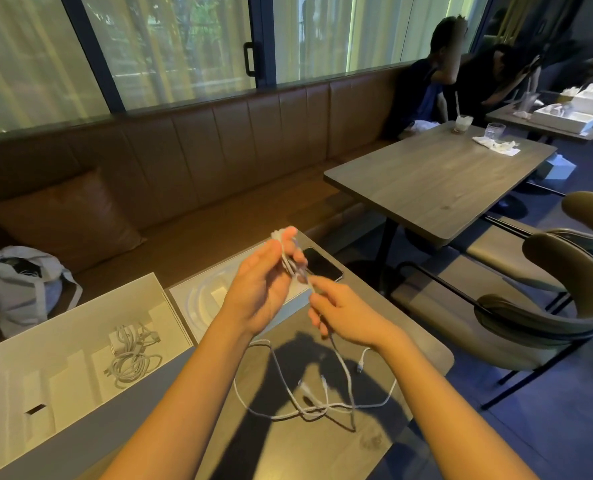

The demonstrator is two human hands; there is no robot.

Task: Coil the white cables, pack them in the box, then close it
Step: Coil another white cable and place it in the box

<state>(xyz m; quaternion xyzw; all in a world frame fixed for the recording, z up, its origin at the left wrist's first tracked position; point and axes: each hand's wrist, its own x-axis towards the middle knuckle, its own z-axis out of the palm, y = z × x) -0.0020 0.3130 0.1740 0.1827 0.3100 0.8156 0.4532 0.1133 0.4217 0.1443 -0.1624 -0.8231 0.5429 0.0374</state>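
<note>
- My left hand [263, 289] grips a small coil [287, 252] of white cable, held above the surface [409, 344].
- My right hand [345, 315] pinches the strand leaving that coil (just below it).
- The loose cables [308, 403] lie tangled on the surface between my forearms.
- The open box [63, 327], at my left, holds coiled cables [132, 358].
- A phone [322, 263] lies beyond my hands.

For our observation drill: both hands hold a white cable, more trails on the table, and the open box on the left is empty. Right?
No: the head view shows coiled white cables lying in the open box. The rest holds.
</note>
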